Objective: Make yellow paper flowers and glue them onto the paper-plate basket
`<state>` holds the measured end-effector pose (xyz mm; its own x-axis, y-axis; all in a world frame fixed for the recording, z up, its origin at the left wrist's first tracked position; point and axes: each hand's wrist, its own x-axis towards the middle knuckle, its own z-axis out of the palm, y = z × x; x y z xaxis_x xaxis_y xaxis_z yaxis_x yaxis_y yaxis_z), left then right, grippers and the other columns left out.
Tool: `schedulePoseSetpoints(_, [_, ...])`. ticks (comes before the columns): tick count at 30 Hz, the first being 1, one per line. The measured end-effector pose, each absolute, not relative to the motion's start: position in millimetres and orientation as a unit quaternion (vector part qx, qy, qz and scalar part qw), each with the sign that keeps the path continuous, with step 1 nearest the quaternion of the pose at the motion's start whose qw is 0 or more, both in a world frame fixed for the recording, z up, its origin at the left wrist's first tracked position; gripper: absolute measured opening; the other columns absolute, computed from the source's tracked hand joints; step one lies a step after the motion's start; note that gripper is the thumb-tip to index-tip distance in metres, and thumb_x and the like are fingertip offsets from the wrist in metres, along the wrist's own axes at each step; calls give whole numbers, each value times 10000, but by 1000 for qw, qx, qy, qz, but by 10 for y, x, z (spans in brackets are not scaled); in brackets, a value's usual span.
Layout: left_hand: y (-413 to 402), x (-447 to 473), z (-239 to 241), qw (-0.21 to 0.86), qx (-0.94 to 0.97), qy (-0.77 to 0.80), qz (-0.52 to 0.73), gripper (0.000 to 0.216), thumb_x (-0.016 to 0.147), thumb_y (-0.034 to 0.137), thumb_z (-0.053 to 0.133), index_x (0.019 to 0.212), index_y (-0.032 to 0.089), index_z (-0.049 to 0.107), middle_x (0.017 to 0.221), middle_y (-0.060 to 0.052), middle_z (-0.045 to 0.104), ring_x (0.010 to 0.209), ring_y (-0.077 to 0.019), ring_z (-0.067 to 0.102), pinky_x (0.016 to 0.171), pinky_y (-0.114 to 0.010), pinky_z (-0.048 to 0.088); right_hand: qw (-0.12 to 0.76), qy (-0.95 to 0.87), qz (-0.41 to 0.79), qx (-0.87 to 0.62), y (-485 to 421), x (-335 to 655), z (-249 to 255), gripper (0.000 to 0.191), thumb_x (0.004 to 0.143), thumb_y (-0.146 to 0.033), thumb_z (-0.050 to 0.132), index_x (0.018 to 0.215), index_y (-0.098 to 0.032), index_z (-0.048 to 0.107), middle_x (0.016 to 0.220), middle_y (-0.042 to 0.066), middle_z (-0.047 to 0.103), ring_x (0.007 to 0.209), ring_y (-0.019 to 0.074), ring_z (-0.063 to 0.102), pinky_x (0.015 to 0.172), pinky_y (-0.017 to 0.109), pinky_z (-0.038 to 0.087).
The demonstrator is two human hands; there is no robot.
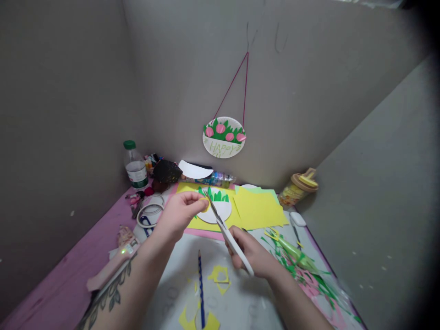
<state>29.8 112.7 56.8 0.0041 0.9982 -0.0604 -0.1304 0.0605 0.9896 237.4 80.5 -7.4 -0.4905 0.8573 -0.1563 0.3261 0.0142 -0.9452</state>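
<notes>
Pinched in my left hand (184, 211) is a small yellow paper piece (205, 204), mostly hidden by the fingers. My right hand (248, 250) grips white-handled scissors (229, 234), their blades pointing up and left beside the yellow piece. Whether the blades touch the paper I cannot tell. Just behind the scissors lies a white paper plate (220, 213) with green paper leaves along its upper half. Below my hands, a blue patterned pencil (201, 288) and yellow paper scraps (220, 275) rest on the white work surface.
Yellow sheets (259, 208) lie behind my right hand. Green and pink scraps (309, 275) cover the right side. A glue gun (113, 266), tape rolls (150, 213) and a bottle (135, 167) stand left. A decorated plate (224, 149) hangs on the wall; a yellow cup (297, 188) stands right.
</notes>
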Motion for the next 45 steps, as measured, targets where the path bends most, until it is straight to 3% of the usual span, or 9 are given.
schedulePoseSetpoints(10, [1136,272,556,531,476,495,497,143,583,292,709,536,184,628,456,17,509,408,-77,359,420,-213,221,226,-673,551,-438,839,2431,13,388,577,-385,739,706,-193,426,643,-46,450,577,104,354,513,217,273])
schedulePoseSetpoints(24, [1115,210,630,534,508,500,455,145,564,275,689,544,161,603,486,35,528,447,-65,382,449,-194,265,213,-678,528,-464,890,2537,-54,337,556,-215,731,687,-187,422,597,-71,410,544,79,311,477,197,219])
schedulePoseSetpoints(34, [1153,221,576,535,439,477,541,185,551,266,731,656,160,622,532,39,530,435,-50,387,418,-178,262,259,-661,534,-460,758,2331,30,286,554,-147,570,782,-208,408,705,-51,491,619,106,442,554,214,346])
schedulePoseSetpoints(38, [1168,265,514,528,395,461,594,273,542,223,752,772,167,614,580,53,541,477,-44,422,434,-157,280,264,-646,530,-483,686,2195,12,286,538,-134,539,761,-211,377,705,-55,466,594,95,420,519,208,339])
schedulePoseSetpoints(45, [1150,354,445,542,348,451,619,325,563,243,770,813,168,576,601,67,532,498,-35,440,447,-138,310,281,-643,479,-528,632,2069,-146,302,568,-146,576,801,-215,396,665,-70,464,549,95,425,502,209,331])
